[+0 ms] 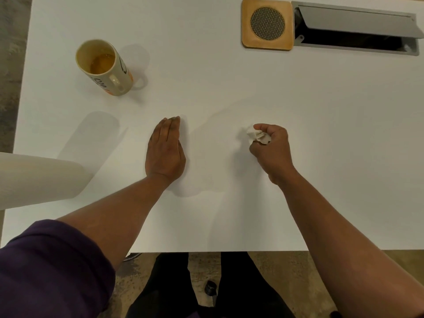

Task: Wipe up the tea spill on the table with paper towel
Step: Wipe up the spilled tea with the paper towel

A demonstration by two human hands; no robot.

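While my right hand (270, 150) clenched the crumpled white paper towel wad (258, 137) and my left hand (165, 150) lay flat, fingers together, on the white table (229, 88), I judged wiping under way, with the faint tea film (220, 115) next.

Soft, even light falls from overhead onto the white bench (229, 88), which reads bright but without hard glare. Shadows are pale and doubled — two faint ones spread behind the mug (104, 67), and a long grey one stretches from the paper roll (39, 177). The wide lens bows the bench edges, and the roll at the left edge looks soft — slightly blurred.
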